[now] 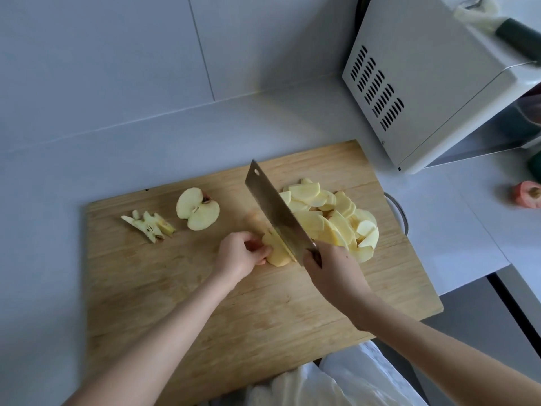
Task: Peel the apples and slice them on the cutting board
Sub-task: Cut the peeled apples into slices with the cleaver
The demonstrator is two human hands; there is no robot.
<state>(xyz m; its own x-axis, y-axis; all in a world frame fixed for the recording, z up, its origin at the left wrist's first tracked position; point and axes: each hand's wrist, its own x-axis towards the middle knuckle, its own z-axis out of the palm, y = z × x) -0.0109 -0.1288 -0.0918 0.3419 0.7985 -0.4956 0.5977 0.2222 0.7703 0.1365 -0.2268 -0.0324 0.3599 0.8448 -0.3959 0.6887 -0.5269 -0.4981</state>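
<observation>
askew on a pale table: a wooden cutting board. near its middle, a peeled apple piece, flat on the wood, pinned from the left by the left hand, fingers curled against it and holding it in place. clamped in the right hand, fingers wrapped tight round the handle: a broad cleaver, edge down on the piece, blade slanting away toward the far side of the board, a small hole near its far corner. just right of the blade and touching it, a pile of slices, pale yellow, overlapping, spread toward the board's right edge. left of the blade and apart from it, an apple half, cut face up, seeds showing. further left, core pieces in a small cluster. past the board's right edge, partly hidden, a curved metal rim. at far right on the table, a reddish apple remnant, blurred. behind, a white microwave with vent slots in its side, a dark-handled tool on top. at the bottom edge, white cloth.
</observation>
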